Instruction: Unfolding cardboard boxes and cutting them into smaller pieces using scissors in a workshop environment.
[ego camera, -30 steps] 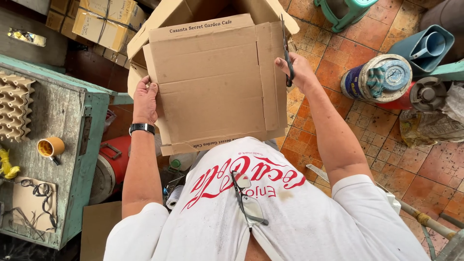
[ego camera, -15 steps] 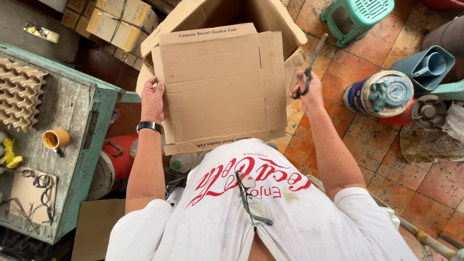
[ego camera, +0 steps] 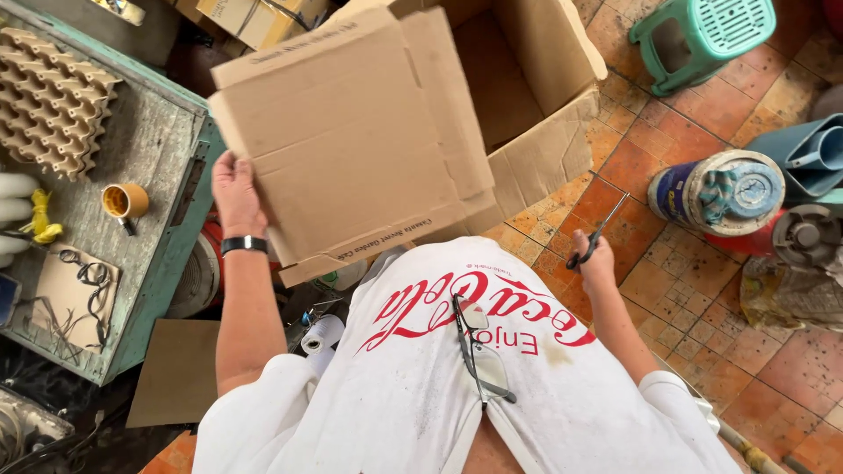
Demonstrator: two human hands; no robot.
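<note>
My left hand (ego camera: 234, 190) grips the left edge of a flattened brown cardboard sheet (ego camera: 351, 140), held tilted in front of my chest. A black band sits on that wrist. My right hand (ego camera: 595, 263) is lowered to my right side and holds black-handled scissors (ego camera: 597, 233), the blades pointing up and away. It no longer touches the cardboard. Behind the sheet stands an open cardboard box (ego camera: 536, 96) on the tiled floor. Glasses (ego camera: 479, 351) hang from my white shirt's collar.
A worn green table (ego camera: 149, 175) at left carries an egg tray (ego camera: 53, 101), a yellow cup (ego camera: 125, 201) and cords. A green plastic stool (ego camera: 702, 39), a capped paint tin (ego camera: 716, 190) and blue containers stand at right. Thread spools lie by my left knee.
My right hand with the scissors has left the cardboard's right edge and dropped to my side. The left hand alone now holds the sheet, which has swung left and tilted.
</note>
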